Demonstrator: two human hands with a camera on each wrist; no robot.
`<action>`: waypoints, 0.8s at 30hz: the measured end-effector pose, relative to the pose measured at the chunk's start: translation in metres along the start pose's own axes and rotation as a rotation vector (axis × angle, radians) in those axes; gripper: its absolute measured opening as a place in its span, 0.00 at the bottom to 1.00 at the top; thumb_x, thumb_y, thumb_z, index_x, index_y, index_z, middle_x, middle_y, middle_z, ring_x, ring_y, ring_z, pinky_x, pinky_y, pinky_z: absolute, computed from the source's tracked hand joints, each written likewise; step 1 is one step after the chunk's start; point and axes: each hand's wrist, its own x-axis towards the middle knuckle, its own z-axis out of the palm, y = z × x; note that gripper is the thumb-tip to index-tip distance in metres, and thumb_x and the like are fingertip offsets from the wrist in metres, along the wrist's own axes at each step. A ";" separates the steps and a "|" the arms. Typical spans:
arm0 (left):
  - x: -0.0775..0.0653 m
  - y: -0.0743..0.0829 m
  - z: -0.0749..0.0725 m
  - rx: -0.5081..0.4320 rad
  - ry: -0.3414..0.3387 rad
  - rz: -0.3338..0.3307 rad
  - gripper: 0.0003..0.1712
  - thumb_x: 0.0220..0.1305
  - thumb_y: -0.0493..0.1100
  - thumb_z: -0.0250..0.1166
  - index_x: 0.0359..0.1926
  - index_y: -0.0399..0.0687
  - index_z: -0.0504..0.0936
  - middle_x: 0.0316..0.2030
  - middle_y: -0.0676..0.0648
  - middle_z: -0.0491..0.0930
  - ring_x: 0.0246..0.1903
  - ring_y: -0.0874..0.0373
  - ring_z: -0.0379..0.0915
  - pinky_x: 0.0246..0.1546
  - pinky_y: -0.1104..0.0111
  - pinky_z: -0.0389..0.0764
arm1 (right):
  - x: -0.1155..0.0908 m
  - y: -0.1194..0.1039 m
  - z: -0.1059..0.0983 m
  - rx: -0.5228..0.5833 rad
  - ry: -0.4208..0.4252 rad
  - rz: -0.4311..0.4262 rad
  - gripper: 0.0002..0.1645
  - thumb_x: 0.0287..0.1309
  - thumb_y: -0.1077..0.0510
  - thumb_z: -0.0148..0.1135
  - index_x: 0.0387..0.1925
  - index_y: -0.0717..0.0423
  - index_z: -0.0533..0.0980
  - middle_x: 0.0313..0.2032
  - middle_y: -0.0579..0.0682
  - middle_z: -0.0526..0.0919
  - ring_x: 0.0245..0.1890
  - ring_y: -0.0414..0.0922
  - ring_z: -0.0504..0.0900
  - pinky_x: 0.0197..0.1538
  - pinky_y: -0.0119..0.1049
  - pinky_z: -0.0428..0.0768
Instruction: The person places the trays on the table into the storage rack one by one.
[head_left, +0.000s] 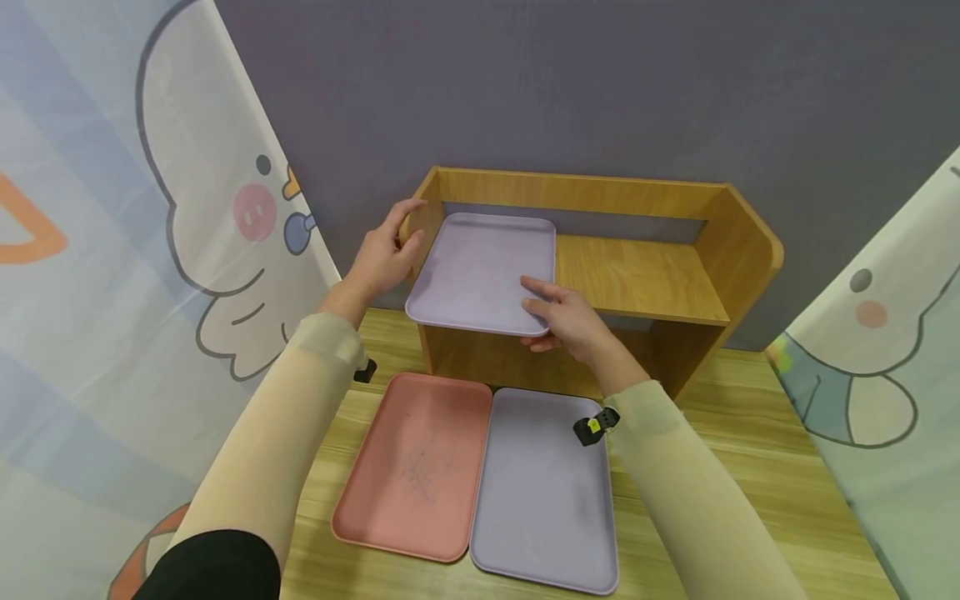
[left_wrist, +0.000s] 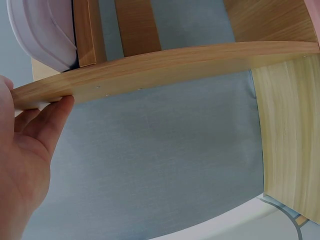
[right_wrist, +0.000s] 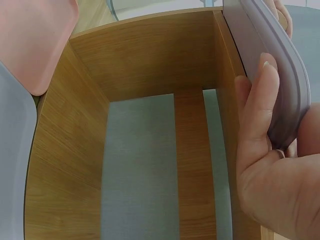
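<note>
A light purple tray (head_left: 487,262) lies on the upper level of a small wooden shelf (head_left: 637,271), at its left end, its front edge jutting slightly past the board. At the tray's front right corner my right hand (head_left: 567,321) pinches the rim, thumb above and fingers beneath, as the right wrist view shows the tray (right_wrist: 280,75) between them. My left hand (head_left: 381,260) grips the front edge of the shelf's left side panel (head_left: 426,218). In the left wrist view the fingers (left_wrist: 55,117) press the panel's outer face, with the thumb mostly cut off by the frame.
On the wood-grain table (head_left: 750,467) in front of the shelf lie a pink tray (head_left: 416,467) and a second purple tray (head_left: 546,492), side by side. A grey wall (head_left: 562,83) stands behind, with cartoon-printed curtains (head_left: 217,150) at both sides.
</note>
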 end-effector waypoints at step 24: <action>0.000 -0.005 -0.007 0.010 0.017 -0.011 0.29 0.83 0.54 0.55 0.80 0.73 0.67 0.44 0.34 0.86 0.33 0.45 0.80 0.30 0.62 0.78 | -0.065 0.034 -0.031 0.016 -0.061 -0.118 0.38 0.81 0.40 0.62 0.85 0.28 0.63 0.68 0.52 0.83 0.36 0.48 0.94 0.37 0.42 0.91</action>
